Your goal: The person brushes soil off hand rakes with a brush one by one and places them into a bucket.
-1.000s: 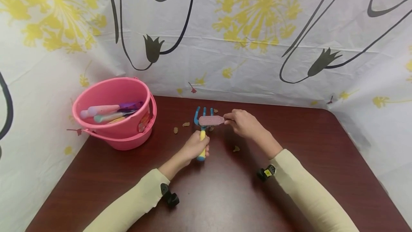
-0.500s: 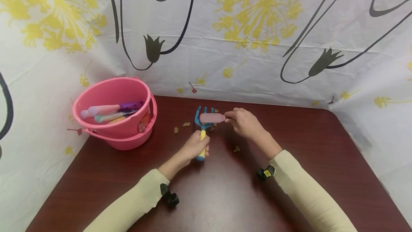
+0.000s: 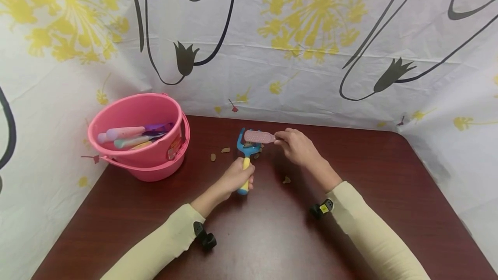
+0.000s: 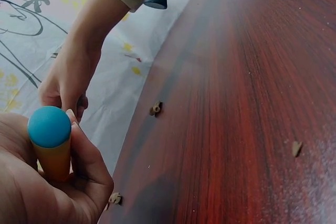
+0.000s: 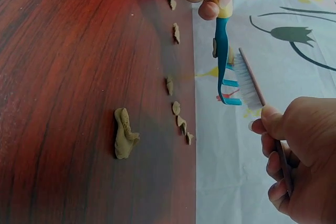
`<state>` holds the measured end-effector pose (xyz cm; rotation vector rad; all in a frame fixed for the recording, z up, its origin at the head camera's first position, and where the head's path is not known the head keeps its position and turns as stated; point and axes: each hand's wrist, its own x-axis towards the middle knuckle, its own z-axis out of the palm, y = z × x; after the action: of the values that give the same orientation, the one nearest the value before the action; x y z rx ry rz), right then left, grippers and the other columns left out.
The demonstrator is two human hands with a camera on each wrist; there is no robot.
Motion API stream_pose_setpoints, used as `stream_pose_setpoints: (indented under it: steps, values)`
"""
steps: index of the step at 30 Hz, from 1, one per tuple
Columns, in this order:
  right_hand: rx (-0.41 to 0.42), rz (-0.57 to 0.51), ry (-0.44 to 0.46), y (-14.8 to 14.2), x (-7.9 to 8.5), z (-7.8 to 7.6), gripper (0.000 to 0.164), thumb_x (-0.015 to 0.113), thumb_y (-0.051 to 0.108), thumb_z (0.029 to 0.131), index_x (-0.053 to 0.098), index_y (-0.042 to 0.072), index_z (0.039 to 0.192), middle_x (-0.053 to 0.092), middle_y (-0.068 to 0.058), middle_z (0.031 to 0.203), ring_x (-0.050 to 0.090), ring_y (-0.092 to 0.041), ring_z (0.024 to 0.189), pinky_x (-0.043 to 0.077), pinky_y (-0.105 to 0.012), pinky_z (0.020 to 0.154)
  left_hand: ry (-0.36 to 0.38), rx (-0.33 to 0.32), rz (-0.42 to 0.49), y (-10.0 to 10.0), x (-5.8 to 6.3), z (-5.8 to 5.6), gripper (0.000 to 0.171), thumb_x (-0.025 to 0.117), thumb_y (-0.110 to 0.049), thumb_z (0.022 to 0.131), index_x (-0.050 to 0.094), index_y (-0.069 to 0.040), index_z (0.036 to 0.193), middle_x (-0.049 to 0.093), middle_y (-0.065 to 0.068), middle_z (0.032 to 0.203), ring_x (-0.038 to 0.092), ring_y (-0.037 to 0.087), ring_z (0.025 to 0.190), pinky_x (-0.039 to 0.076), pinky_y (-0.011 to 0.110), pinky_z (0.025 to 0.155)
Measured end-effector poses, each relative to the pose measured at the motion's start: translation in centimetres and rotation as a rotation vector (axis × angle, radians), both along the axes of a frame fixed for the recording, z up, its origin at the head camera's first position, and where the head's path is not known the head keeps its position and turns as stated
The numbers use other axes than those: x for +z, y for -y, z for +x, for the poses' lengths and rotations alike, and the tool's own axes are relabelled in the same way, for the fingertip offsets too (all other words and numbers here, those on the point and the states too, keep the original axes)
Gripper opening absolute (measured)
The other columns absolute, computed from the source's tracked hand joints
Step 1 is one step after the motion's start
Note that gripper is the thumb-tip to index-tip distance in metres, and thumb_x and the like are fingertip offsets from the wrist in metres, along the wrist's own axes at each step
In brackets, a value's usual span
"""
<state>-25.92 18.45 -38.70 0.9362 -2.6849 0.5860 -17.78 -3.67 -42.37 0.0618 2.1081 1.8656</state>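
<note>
My left hand point(image 3: 236, 175) grips the yellow handle of a toy garden fork point(image 3: 248, 150), its blue tines pointing toward the back wall. The handle's blue end cap point(image 4: 50, 127) shows close up in the left wrist view. My right hand point(image 3: 298, 146) holds a pink brush point(image 3: 257, 136) by its thin handle, lying crosswise over the tines. In the right wrist view, the brush's white bristles point(image 5: 247, 82) face the tines point(image 5: 229, 83), right at them. A small brown clay-like bit point(image 5: 214, 48) sticks to the fork near its neck.
Several brown clay-like bits lie on the dark red table, one larger piece point(image 5: 125, 135) nearest my right wrist. A pink bucket point(image 3: 136, 159) with brushes and other handled items inside stands at the left. A flowered white sheet point(image 3: 249, 85) hangs behind the table.
The brush in my right hand has moved away from me, from the base of the tines toward their tips. My left hand and the fork have barely shifted.
</note>
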Motion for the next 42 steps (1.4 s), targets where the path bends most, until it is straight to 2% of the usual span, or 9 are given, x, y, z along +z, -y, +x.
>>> stream_pose_setpoints:
  steps: [11, 18, 26, 35, 42]
  values:
    - [-0.06, -0.056, 0.056, -0.5, 0.3, 0.1, 0.025, 0.065, 0.013, 0.101, 0.069, -0.002, 0.12, 0.065, -0.012, 0.097, 0.059, -0.025, 0.079, 0.049, -0.042, 0.069, 0.005, -0.024, 0.008, -0.1, 0.2, 0.0, 0.019, 0.047, -0.013, 0.106, 0.042, 0.003, 0.115, 0.052, 0.007, 0.069, 0.058, 0.013, 0.053, 0.05, 0.024, 0.05]
    - [-0.058, -0.092, 0.07, -1.1, 0.2, 0.2, 0.023, 0.064, 0.011, 0.101, 0.069, -0.004, 0.118, 0.065, -0.014, 0.095, 0.058, -0.027, 0.077, 0.048, -0.044, 0.069, 0.016, -0.018, 0.019, 0.1, 0.0, -0.1, 0.02, 0.048, -0.012, 0.105, 0.041, 0.004, 0.116, 0.052, 0.008, 0.07, 0.058, 0.014, 0.053, 0.052, 0.025, 0.051]
    - [-0.076, -0.1, 0.075, -2.8, -0.2, 0.1, 0.023, 0.065, 0.01, 0.1, 0.069, -0.004, 0.117, 0.067, -0.016, 0.099, 0.061, -0.029, 0.084, 0.049, -0.047, 0.075, 0.019, -0.008, 0.013, 0.8, -0.2, -0.3, 0.021, 0.05, -0.011, 0.104, 0.041, 0.004, 0.116, 0.052, 0.008, 0.07, 0.057, 0.013, 0.052, 0.051, 0.024, 0.049]
    - [-0.105, -0.129, 0.098, -4.9, -0.9, 0.2, 0.024, 0.066, 0.011, 0.099, 0.069, -0.005, 0.118, 0.069, -0.019, 0.105, 0.064, -0.033, 0.095, 0.05, -0.051, 0.084, 0.052, -0.007, 0.013, 1.6, -0.6, -0.2, 0.022, 0.05, -0.012, 0.105, 0.04, 0.003, 0.118, 0.052, 0.008, 0.072, 0.058, 0.013, 0.055, 0.052, 0.025, 0.055]
    - [-0.11, -0.141, 0.13, -5.7, -1.2, 0.4, 0.025, 0.066, 0.011, 0.1, 0.069, -0.005, 0.118, 0.068, -0.02, 0.109, 0.063, -0.033, 0.096, 0.049, -0.052, 0.083, 0.063, 0.026, 0.024, 2.3, -0.9, -0.1, 0.022, 0.051, -0.011, 0.104, 0.039, 0.002, 0.118, 0.051, 0.008, 0.075, 0.056, 0.014, 0.056, 0.051, 0.025, 0.054]
